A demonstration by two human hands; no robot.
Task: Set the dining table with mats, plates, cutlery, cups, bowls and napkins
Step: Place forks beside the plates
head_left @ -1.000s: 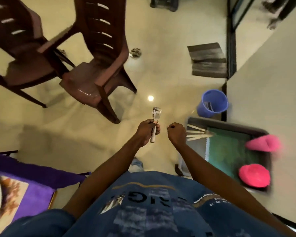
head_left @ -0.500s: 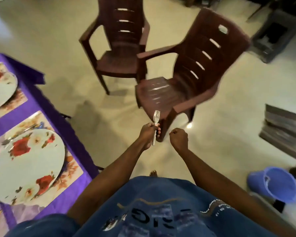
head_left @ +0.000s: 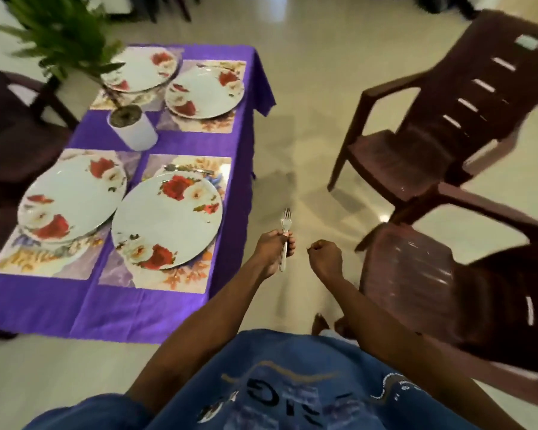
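The person's left hand (head_left: 274, 248) grips a fork (head_left: 284, 237) upright by its handle, tines pointing away from the body, while the right hand (head_left: 323, 259) sits just beside it, curled into a fist that appears to hold nothing. Both hands hang over the floor, with the surface (head_left: 168, 290) off to the left of the left hand. On its purple cloth lie four floral mats, each carrying a plate; the nearest plate (head_left: 168, 218) sits closest to the left hand, with a spoon (head_left: 187, 169) lying on the mat at its far edge. A potted plant (head_left: 131, 125) stands beyond, between the settings. The likely risks are these: the fork is held low on its handle and could slip on the way over; a hurried placement could knock it against the plate rim; and the brown chairs (head_left: 432, 150) close on the right could catch the right arm when turning.
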